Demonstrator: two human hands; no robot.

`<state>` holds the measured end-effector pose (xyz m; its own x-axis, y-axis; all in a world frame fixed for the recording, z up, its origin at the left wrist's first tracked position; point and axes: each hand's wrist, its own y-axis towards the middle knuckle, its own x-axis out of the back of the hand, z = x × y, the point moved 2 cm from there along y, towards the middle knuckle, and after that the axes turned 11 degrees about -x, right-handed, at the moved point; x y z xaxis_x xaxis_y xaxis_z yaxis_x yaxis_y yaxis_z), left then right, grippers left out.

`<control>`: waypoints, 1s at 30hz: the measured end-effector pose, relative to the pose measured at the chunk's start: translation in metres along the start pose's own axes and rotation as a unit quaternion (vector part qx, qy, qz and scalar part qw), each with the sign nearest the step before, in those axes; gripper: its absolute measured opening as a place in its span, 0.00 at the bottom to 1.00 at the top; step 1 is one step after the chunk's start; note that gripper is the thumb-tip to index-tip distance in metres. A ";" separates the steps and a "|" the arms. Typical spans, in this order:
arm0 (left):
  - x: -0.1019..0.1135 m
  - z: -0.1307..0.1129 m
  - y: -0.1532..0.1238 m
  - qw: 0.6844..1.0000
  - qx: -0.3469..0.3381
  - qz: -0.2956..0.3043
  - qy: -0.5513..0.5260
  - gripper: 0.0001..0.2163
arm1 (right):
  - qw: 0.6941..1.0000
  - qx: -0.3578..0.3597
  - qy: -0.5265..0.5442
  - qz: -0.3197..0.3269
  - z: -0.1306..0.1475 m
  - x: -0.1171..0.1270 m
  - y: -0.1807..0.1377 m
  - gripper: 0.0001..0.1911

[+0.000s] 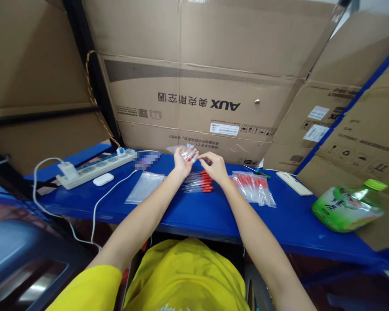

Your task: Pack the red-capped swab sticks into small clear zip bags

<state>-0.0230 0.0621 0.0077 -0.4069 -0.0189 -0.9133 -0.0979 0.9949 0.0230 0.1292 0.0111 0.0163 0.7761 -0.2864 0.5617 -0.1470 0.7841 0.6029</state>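
Note:
My left hand [182, 160] is closed around a clear plastic bag [175, 149] and tilts it over the blue table. A bit of red shows at the bag near the fingers. Close beside it, my right hand [214, 165] has its fingertips pinched at the bag's edge; what they grip is too small to make out. Beneath both hands lies a row of clear pens with red caps [201, 185]. Flat clear bags [145, 187] are stacked to the left of my left forearm. Filled bags with red-capped pens [253, 186] lie to the right of my right wrist.
A white power strip [97, 167] with plugged-in cables and a white earbud case [103, 179] sit on the left. At right are a pale phone [293, 183], a screwdriver [261, 172] and a large green bottle [346, 207]. A cardboard wall [194, 77] closes off the back.

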 end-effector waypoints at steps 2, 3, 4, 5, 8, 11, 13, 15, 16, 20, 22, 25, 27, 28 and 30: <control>0.003 -0.004 0.004 1.000 -0.011 -0.017 -0.007 0.13 | 0.999 -0.032 -0.023 0.036 -0.006 0.010 0.003 0.12; 0.004 -0.006 0.005 1.000 -0.016 -0.022 -0.011 0.12 | 0.996 -0.050 -0.041 0.063 -0.010 0.014 0.003 0.12; 0.006 -0.007 0.006 0.999 -0.021 -0.028 -0.014 0.12 | 0.991 -0.069 -0.058 0.096 -0.013 0.019 0.003 0.12; 0.007 -0.008 0.007 0.999 -0.025 -0.033 -0.016 0.11 | 0.985 -0.094 -0.070 0.130 -0.016 0.024 0.003 0.13; 0.010 -0.009 0.008 0.998 -0.031 -0.045 -0.014 0.10 | 0.947 -0.202 -0.071 0.240 -0.024 0.033 -0.002 0.14; 0.011 -0.008 0.008 0.998 -0.031 -0.049 -0.011 0.10 | 0.904 -0.292 -0.059 0.306 -0.029 0.035 -0.008 0.15; 0.011 -0.006 0.007 0.998 -0.027 -0.050 -0.013 0.09 | 0.889 -0.317 -0.034 0.329 -0.031 0.034 -0.010 0.16; 0.011 -0.005 0.006 0.998 -0.025 -0.052 -0.016 0.09 | 0.884 -0.319 0.000 0.342 -0.032 0.031 -0.010 0.17; 0.011 -0.005 0.006 0.998 -0.024 -0.051 -0.017 0.09 | 0.885 -0.315 0.013 0.344 -0.033 0.030 -0.010 0.18; 0.011 -0.005 0.007 0.998 -0.026 -0.054 -0.020 0.10 | 0.905 -0.280 0.047 0.318 -0.036 0.032 -0.006 0.15; 0.011 -0.007 0.009 0.997 -0.029 -0.060 -0.025 0.10 | 0.921 -0.254 0.072 0.286 -0.035 0.034 -0.004 0.12; 0.013 -0.014 0.013 0.997 -0.040 -0.065 -0.033 0.09 | 0.949 -0.206 0.110 0.214 -0.030 0.039 0.001 0.12; 0.014 -0.019 0.015 0.996 -0.047 -0.066 -0.037 0.10 | 0.963 -0.176 0.139 0.150 -0.025 0.041 0.004 0.13; 0.014 -0.021 0.015 0.996 -0.050 -0.067 -0.040 0.10 | 0.968 -0.163 0.154 0.115 -0.023 0.042 0.005 0.14; 0.014 -0.024 0.016 0.995 -0.055 -0.070 -0.043 0.11 | 0.972 -0.143 0.180 0.048 -0.017 0.042 0.008 0.15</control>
<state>-0.0524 0.0756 0.0048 -0.3036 -0.1428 -0.9420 -0.2493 0.9662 -0.0661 0.1714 0.0144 0.0348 0.9389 -0.0342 0.3425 -0.0926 0.9333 0.3470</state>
